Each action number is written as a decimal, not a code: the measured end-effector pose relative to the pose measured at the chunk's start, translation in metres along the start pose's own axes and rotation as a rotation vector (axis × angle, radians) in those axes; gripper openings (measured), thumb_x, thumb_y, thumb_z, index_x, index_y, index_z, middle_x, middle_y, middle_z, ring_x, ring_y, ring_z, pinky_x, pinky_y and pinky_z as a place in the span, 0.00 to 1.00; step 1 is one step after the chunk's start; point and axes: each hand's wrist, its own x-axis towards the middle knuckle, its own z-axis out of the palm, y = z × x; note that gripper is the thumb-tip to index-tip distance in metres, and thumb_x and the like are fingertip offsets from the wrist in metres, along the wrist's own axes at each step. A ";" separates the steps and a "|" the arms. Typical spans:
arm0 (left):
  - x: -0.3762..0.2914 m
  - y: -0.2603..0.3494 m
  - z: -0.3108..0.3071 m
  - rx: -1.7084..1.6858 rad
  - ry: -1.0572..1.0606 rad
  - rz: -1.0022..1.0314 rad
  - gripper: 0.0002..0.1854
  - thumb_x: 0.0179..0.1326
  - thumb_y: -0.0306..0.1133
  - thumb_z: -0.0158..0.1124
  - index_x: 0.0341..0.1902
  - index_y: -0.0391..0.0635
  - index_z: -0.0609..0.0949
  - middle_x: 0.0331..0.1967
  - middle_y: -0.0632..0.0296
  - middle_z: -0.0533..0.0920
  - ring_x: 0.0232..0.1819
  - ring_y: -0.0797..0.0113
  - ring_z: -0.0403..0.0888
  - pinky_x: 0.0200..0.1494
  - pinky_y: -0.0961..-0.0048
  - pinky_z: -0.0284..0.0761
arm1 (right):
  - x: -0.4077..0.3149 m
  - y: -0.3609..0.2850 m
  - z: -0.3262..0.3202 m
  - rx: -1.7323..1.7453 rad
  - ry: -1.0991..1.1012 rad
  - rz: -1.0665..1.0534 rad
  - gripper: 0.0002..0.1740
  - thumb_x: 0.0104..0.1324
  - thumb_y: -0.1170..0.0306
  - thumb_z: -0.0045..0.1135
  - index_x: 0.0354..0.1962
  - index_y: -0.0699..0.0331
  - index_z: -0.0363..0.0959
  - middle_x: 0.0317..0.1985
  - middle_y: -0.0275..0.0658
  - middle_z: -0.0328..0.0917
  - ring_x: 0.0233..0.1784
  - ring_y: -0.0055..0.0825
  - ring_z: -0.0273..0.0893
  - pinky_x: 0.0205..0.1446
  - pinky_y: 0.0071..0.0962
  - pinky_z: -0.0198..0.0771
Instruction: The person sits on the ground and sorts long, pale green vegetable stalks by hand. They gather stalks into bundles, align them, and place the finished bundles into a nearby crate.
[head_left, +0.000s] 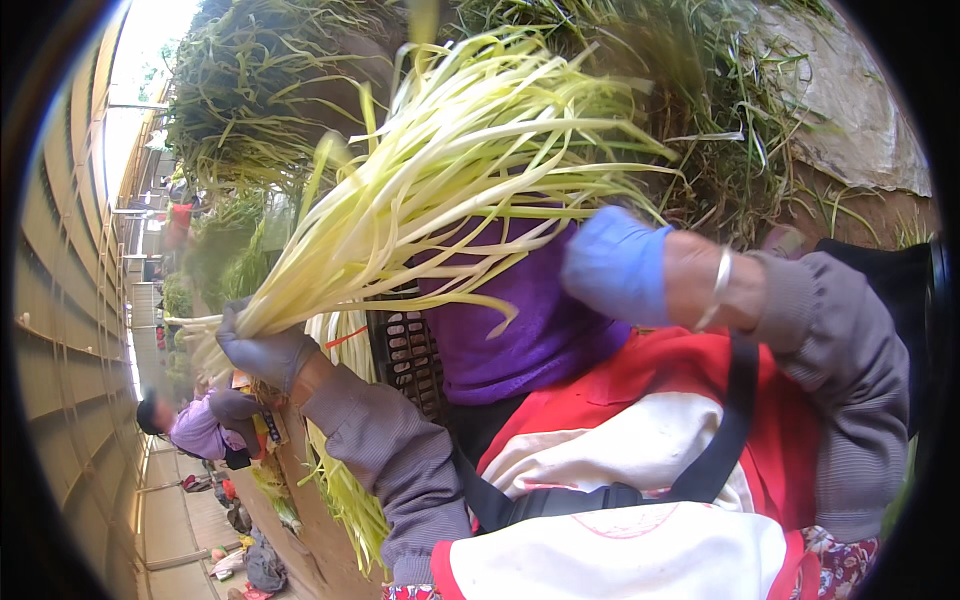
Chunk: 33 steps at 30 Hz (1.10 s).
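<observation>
My left hand (264, 345), in a thin grey-blue glove, grips a thick bundle of pale yellow-green leafy stalks (420, 180), like blanched chives, near their white ends. The long leaves fan out up and to the right, above a purple cloth (517, 307) over my lap. My right hand (619, 264), in a blue glove, is curled and blurred beside the leaf tips; whether anything is inside its fingers is hidden. Behind my left wrist, more pale stalks (352, 341) with a red tie lie by a black plastic crate (405, 349).
Heaps of green leafy stalks (247, 97) lie at the upper left, with loose green leaves (720, 142) at the upper right beside a pale sheet (847, 97). A person (206, 424) in a lilac top sits at the left. Yellow-green leaves (349, 495) hang near my left sleeve.
</observation>
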 end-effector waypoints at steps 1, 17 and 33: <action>0.005 -0.005 -0.012 0.011 0.006 0.021 0.08 0.54 0.30 0.47 0.22 0.43 0.70 0.22 0.60 0.70 0.27 0.66 0.69 0.38 0.65 0.69 | -0.009 0.011 0.006 0.180 -0.072 -0.104 0.06 0.43 0.70 0.52 0.12 0.60 0.72 0.11 0.40 0.69 0.16 0.31 0.70 0.21 0.28 0.64; 0.033 -0.027 -0.091 -0.138 0.181 -0.412 0.12 0.57 0.35 0.45 0.35 0.40 0.73 0.35 0.57 0.76 0.42 0.61 0.71 0.53 0.60 0.63 | -0.001 0.057 -0.018 0.187 0.362 0.304 0.08 0.52 0.69 0.50 0.23 0.66 0.72 0.20 0.49 0.71 0.24 0.44 0.72 0.29 0.35 0.67; 0.120 -0.100 -0.161 -0.371 -0.036 -0.806 0.18 0.51 0.33 0.50 0.47 0.41 0.74 0.47 0.55 0.75 0.51 0.60 0.70 0.55 0.58 0.63 | 0.033 0.074 0.012 -0.283 0.713 0.431 0.17 0.55 0.59 0.53 0.32 0.65 0.70 0.24 0.41 0.71 0.26 0.39 0.72 0.30 0.31 0.68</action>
